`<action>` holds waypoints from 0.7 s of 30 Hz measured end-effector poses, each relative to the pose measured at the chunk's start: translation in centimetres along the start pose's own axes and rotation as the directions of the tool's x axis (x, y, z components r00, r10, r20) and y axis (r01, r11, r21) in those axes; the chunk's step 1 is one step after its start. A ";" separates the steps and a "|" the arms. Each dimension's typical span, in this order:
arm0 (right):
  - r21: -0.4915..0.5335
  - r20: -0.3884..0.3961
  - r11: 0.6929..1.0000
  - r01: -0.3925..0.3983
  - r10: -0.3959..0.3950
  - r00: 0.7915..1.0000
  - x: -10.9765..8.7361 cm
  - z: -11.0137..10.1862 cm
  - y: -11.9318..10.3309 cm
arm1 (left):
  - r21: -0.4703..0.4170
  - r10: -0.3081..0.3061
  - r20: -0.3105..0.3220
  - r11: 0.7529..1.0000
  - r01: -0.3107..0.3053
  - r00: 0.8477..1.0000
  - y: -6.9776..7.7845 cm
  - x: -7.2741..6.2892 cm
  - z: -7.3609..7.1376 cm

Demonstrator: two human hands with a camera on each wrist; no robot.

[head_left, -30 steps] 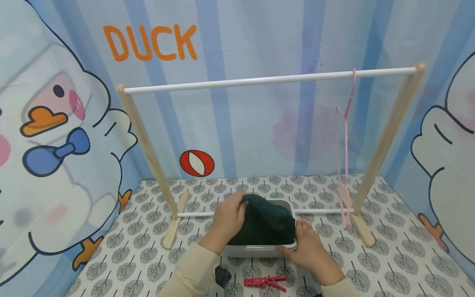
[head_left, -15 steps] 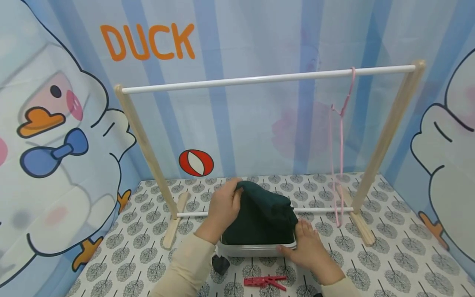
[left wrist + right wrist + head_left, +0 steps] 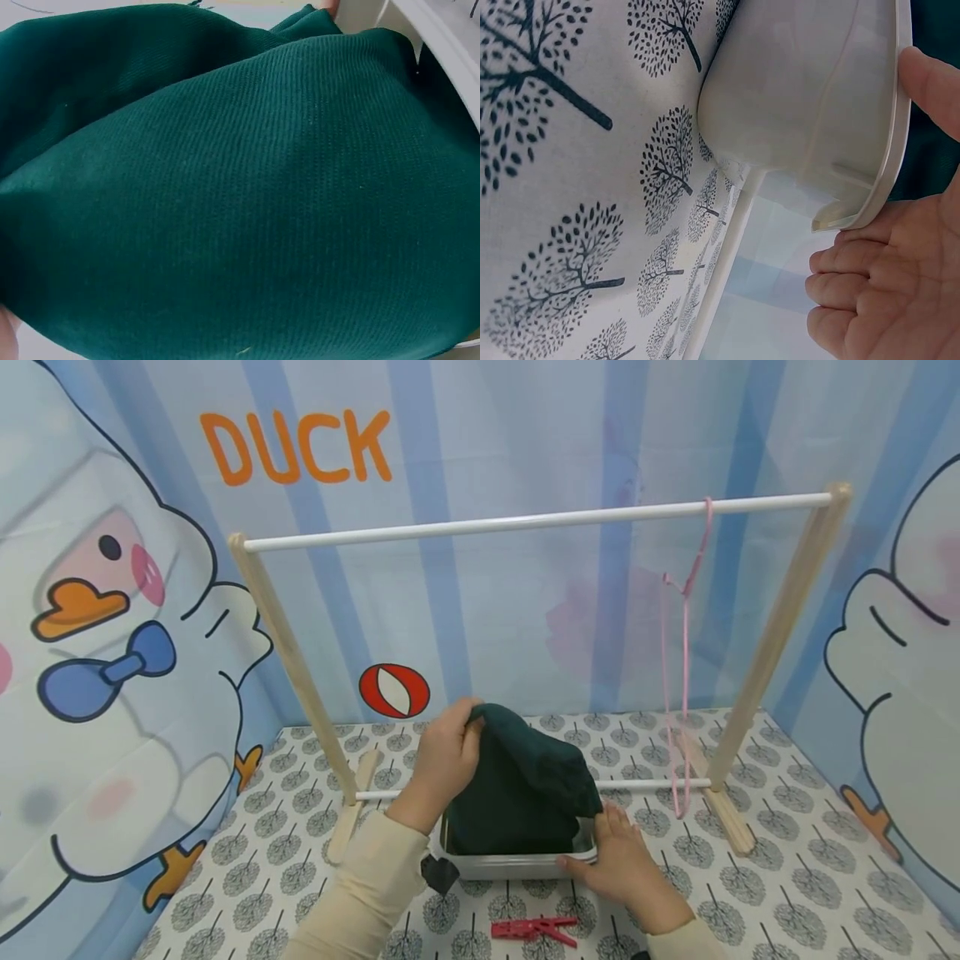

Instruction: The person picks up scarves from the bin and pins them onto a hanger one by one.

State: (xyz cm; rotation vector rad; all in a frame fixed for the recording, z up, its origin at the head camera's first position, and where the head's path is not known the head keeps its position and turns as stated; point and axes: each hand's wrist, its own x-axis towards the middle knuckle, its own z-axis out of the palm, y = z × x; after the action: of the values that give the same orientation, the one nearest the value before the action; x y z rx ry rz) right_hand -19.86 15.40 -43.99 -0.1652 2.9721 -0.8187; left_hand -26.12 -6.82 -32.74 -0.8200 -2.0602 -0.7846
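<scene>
A dark green cloth [image 3: 510, 802] with fine ribbing lies bunched in a white plastic bin [image 3: 517, 867], its upper left part lifted above the rim. My left hand [image 3: 447, 750] pinches that raised edge between thumb and fingers. In the left wrist view the green cloth [image 3: 247, 195] fills most of the picture, hiding nearly all of the hand. My right hand [image 3: 621, 864] grips the bin's front right corner. In the right wrist view, the thumb [image 3: 930, 82] lies over the rim of the bin [image 3: 802, 97] and the fingers bend at its side.
A red clothespin [image 3: 532, 930] lies in front of the bin on the tree-patterned tablecloth [image 3: 795, 852]. Behind stands a wooden rack with a white rail [image 3: 525, 520]. A pink hanger [image 3: 684, 643] hangs near its right end. A small black object [image 3: 439, 874] shows beside the left sleeve.
My left hand has risen and shifted slightly left, drawing the cloth upward and uncovering the bin's inner right corner. The right hand has stayed at the bin's corner.
</scene>
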 end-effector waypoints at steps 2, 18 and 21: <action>0.003 0.006 1.000 -0.006 0.006 1.000 0.0 0.0 0.0 | -0.005 0.004 0.001 1.000 -0.004 1.000 0.0 0.2 -0.1; 0.011 0.025 1.000 -0.013 0.013 1.000 0.0 -0.1 -0.1 | -0.048 0.048 -0.018 0.998 -0.048 0.999 0.3 2.6 -1.6; 0.009 0.018 1.000 -0.008 0.007 1.000 0.1 -0.2 0.0 | -0.078 0.039 -0.019 0.996 -0.040 0.999 0.3 3.1 -1.9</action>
State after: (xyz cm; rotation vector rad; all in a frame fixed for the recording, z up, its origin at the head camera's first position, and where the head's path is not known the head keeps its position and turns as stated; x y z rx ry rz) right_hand -20.00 15.46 -43.85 -0.1601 2.9501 -0.8258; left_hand -26.66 -7.19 -29.12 -0.8914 -2.0028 -0.8520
